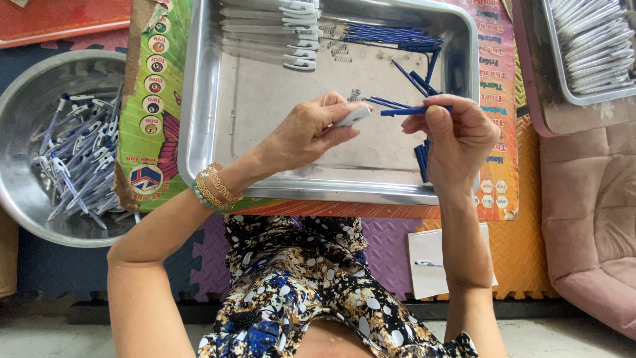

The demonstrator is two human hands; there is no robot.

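The left hand (311, 132) was closed on a white pen barrel (352, 117), pinched between thumb and fingers with its end poking out toward the other hand. The right hand (457, 136) was clamped on a blue pen part (405, 111), held level so that its tip pointed at the white barrel; the two pieces were just beside each other, and whether they touched could not be told. More blue pieces (422, 162) stuck out below the right palm, gripped in the same hand. Both hands hovered over a shallow metal tray (199, 132), near its middle, close together but not touching. Gold and green bracelets (213, 189) circled the left wrist. In the tray, beyond the hands, a row of white pen barrels (271, 33) lay side by side at the far edge, and next to them a heap of blue refills (387, 34); a few small springs (343, 58) lay loose on the tray floor between. The tray rested on a colourful printed board (154, 99). To the left stood a round metal bowl (20, 99) holding a pile of finished pens (79, 156). At the far right a second tray (583, 98) held more white barrels. A foam mat (397, 245) lay under the person's patterned dress (298, 285).
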